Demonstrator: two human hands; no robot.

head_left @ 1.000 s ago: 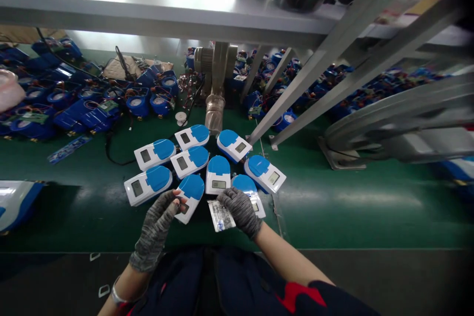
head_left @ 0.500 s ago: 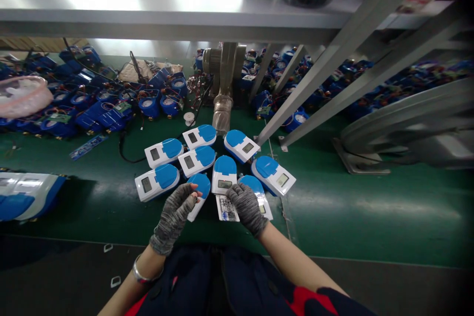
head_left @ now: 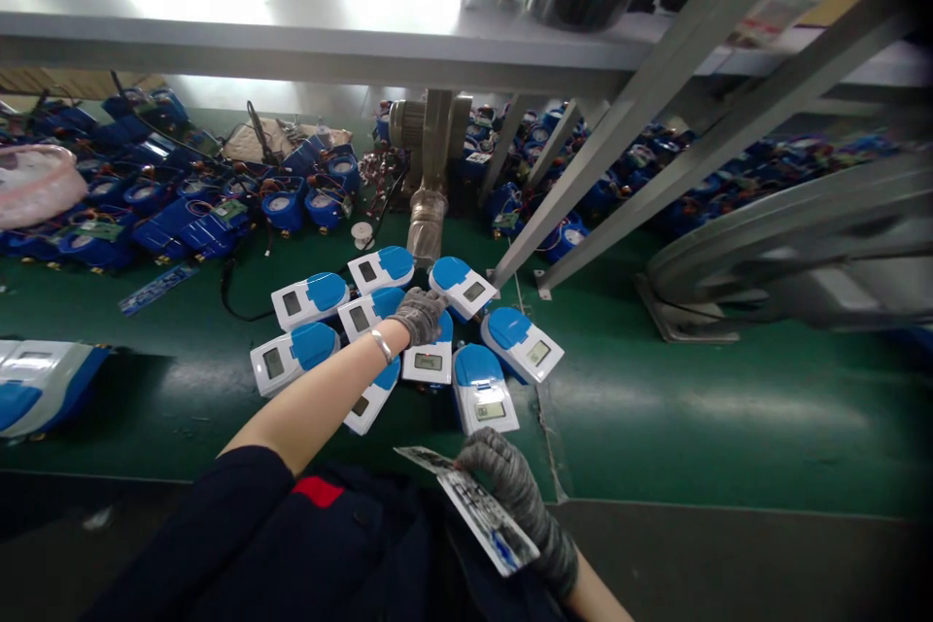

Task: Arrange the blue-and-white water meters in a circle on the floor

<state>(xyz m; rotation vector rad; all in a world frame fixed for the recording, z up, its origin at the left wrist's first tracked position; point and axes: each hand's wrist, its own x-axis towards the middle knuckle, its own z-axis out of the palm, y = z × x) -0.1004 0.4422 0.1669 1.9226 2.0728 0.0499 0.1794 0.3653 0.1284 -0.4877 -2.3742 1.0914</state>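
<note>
My left hand (head_left: 421,313), in a grey glove with bare fingertips, reaches across to the middle blue-and-white water meter (head_left: 429,362). Its fingers curl over the far end of that meter's blue lid; the fingertips are partly hidden. Low in front of my body, my right hand (head_left: 514,491), gloved alike, grips printed cards (head_left: 485,517) with black-and-white patterns and a blue patch. One card sticks out to the left. Around the left hand lie several more meters with small displays, among them a tilted one (head_left: 523,343) at right and one (head_left: 487,389) nearer me.
Several blue meter bodies (head_left: 281,204) with wires crowd the back of the green bench (head_left: 656,428). A motor column (head_left: 430,175) and slanted metal struts (head_left: 575,185) rise behind. A metal shelf (head_left: 292,39) crosses above. More meters (head_left: 44,389) stand at the left edge.
My left hand has moved forward and right from the near meter onto the middle one. My right hand has drawn the cards back from the meters towards my body and tilted them.
</note>
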